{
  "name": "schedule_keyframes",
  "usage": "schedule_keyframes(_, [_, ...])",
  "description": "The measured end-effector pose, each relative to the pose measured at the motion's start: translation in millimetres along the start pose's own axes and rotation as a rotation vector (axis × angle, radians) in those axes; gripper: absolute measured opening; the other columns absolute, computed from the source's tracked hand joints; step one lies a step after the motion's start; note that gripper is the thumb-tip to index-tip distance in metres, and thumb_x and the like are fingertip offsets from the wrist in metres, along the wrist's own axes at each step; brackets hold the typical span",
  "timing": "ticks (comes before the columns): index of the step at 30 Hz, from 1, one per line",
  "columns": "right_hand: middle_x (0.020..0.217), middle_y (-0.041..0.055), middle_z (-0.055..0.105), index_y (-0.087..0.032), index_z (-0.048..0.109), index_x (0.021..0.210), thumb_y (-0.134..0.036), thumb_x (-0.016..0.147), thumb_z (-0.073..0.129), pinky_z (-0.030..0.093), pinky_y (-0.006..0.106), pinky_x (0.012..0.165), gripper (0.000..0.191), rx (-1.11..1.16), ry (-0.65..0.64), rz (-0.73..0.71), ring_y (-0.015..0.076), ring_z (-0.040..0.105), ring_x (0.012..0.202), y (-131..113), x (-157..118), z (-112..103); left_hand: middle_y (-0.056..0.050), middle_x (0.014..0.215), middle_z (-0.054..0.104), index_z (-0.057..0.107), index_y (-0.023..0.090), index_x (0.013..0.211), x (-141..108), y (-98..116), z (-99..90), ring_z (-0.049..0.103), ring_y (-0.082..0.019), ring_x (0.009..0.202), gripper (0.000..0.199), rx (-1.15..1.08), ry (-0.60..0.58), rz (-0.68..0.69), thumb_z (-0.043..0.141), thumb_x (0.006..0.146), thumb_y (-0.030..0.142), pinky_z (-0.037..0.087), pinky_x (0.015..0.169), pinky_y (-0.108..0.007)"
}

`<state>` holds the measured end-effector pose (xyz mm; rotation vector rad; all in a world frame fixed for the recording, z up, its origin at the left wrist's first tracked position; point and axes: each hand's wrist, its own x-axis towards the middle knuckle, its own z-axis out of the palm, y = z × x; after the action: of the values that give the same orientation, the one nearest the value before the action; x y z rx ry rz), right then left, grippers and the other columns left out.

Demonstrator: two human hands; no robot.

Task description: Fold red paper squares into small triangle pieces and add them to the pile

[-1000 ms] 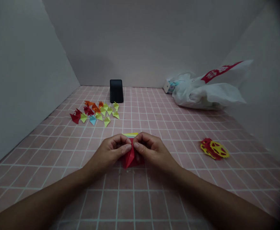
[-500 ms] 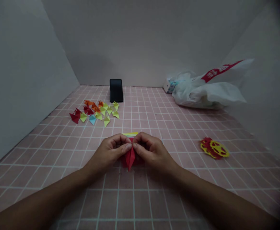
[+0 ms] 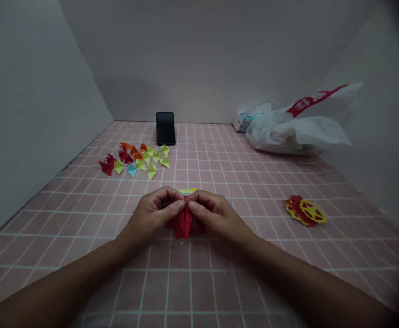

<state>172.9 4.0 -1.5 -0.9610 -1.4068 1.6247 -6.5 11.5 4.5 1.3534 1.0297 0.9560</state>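
Observation:
A piece of red origami paper [image 3: 185,223], folded into a narrow pointed shape, hangs between my two hands with its tip toward me. My left hand [image 3: 158,210] pinches its upper left part between thumb and index finger. On the other side, my right hand [image 3: 210,210] pinches the upper right part the same way. The thumbs nearly meet over the fold, so its top is partly hidden. Beneath the hands lies a stack of coloured paper [image 3: 187,191], with yellow edges showing behind the fingers and red in front.
Several small folded paper cranes [image 3: 140,156] in red, orange, yellow and blue sit at the left. Behind them a black phone [image 3: 166,129] leans upright. Yellow and red cut-out shapes [image 3: 307,212] lie at the right. A white plastic bag [image 3: 288,134] and a small box [image 3: 241,122] stand far right.
Both hands have shifted slightly, and the red paper's tip has swung a little right and up, so it points straight toward me. Its grip stays with both hands.

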Motion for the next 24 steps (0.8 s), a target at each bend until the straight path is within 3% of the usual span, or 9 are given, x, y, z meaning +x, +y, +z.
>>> schedule_keyframes(12, [0.074, 0.0000, 0.057, -0.018, 0.058, 0.075, -0.026, 0.086, 0.059, 0.041, 0.026, 0.063, 0.014, -0.223, 0.095, -0.093, 0.0128, 0.051, 0.069, -4.0, -0.9, 1.8, 0.000, 0.080, 0.063, 0.066, 0.016, 0.086, -1.4, -2.8, -0.7, 0.057, -0.013, 0.072, 0.017, 0.010, -0.052, 0.004, 0.064, 0.087, 0.033, 0.047, 0.067, -0.024])
schedule_keyframes(24, [0.076, 0.0004, 0.055, -0.018, 0.058, 0.078, -0.025, 0.091, 0.054, 0.040, 0.027, 0.065, 0.015, -0.323, 0.049, -0.149, 0.0137, 0.050, 0.071, 0.7, -0.3, -0.1, 0.001, 0.076, 0.059, 0.062, 0.015, 0.081, -0.3, -2.0, -0.1, 0.054, -0.012, 0.070, 0.014, 0.057, -0.057, 0.056, 0.064, 0.084, 0.029, 0.046, 0.066, -0.023])
